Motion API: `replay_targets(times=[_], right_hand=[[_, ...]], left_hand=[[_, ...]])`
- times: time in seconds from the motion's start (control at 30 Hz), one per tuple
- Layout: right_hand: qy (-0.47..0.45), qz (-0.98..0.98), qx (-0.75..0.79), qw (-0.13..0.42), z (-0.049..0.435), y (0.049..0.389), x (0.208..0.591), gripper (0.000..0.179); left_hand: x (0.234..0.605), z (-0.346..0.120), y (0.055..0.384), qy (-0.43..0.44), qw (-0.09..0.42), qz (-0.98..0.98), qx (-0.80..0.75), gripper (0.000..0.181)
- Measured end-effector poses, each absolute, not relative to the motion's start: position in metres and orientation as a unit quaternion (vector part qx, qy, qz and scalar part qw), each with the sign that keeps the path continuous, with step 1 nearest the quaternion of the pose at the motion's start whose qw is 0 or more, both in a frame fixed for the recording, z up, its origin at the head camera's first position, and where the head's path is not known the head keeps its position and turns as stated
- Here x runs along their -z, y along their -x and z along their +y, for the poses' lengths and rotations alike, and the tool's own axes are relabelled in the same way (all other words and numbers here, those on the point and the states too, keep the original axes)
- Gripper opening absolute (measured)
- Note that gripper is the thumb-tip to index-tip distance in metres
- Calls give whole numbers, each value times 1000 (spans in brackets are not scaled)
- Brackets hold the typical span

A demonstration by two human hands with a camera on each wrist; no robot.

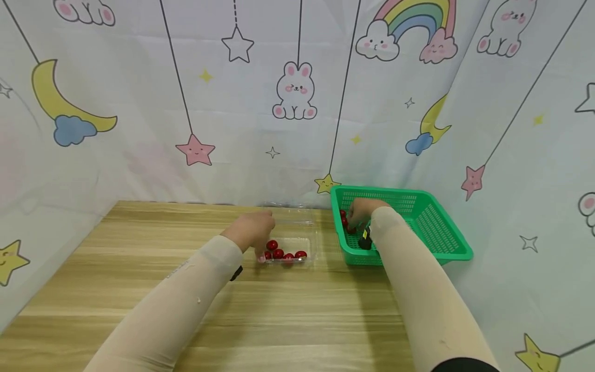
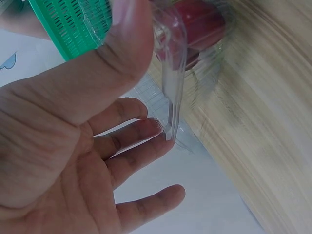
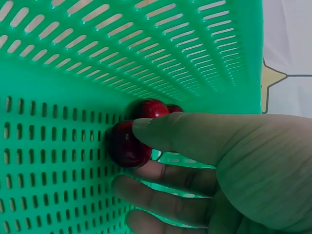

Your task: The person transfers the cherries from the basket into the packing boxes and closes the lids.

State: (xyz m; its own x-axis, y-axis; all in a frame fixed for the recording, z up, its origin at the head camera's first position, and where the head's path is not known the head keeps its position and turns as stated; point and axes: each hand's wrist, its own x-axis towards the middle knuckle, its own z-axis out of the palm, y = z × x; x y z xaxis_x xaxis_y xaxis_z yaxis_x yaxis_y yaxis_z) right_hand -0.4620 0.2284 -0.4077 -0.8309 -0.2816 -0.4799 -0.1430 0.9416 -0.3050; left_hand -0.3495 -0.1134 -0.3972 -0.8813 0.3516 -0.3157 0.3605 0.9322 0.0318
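A clear plastic box [image 1: 312, 243] with its lid raised at the back sits on the table, several small round red fruits [image 1: 278, 253] along its front. My left hand [image 1: 253, 230] holds the box at its left side; the left wrist view shows the thumb over the rim and fingertips [image 2: 163, 139] against the edge. Inside the green basket [image 1: 341, 243], my right hand [image 1: 364, 211] pinches a dark red fruit [image 3: 127, 146] between thumb and index finger, low beside the wall. More red fruits [image 3: 153, 108] lie right behind it in the basket's corner.
The slotted basket stands on the right of the wooden table [image 1: 297, 320], close to the box. A white patterned cloth [image 1: 260, 113] hangs along the table's back and right sides. A black wrist camera [image 1: 365, 238] is on my right wrist, inside the basket.
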Motion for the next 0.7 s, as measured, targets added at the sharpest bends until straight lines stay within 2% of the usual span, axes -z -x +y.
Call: replay_targets(times=[0.17,0.3,0.43,0.7], right_hand=[[106,949,113,276,230,466,412,41],[100,949,105,281,232,469,415,43],[105,948,101,282,232,466,406,42],[117,956,120,242,224,453,375,28]], left_hand=[[396,-113,350,-182,161,970,18,85],[396,-113,351,-180,162,970,17,85],[396,-113,350,-178,163,970,10,86],[396,-114,350,-182,167,969,11,89]])
